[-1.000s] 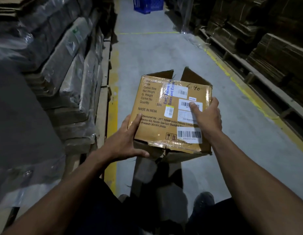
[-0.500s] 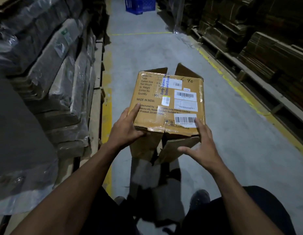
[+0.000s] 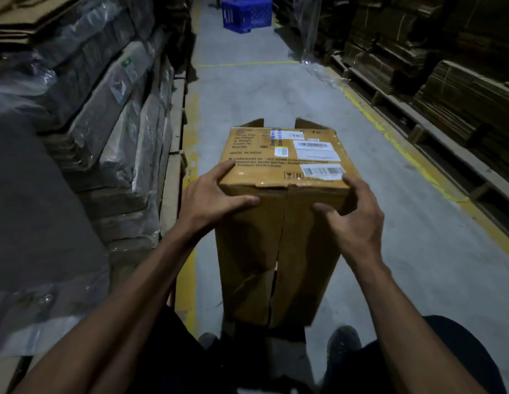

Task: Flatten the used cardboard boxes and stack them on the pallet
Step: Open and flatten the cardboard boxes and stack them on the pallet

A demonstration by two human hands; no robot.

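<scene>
Item: cardboard box (image 3: pixel 281 166), unflattened, left hand (image 3: pixel 210 203) and right hand (image 3: pixel 352 220) each grasping near corners at 12 o'clock; risk: loose flaps buckling, box slipping.

left hand (image 3: pixel 209 199) and right hand (image 3: pixel 354 214) gripping cardboard box (image 3: pixel 278 228), warehouse aisle floor (image 3: pixel 256 89)

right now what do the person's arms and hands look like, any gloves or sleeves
Both arms are bare from the frame's edge to the wrist, with no sleeve in view. The left hand and right hand are ungloved, with no watch, ring or wristband visible. Nails look short.
</scene>
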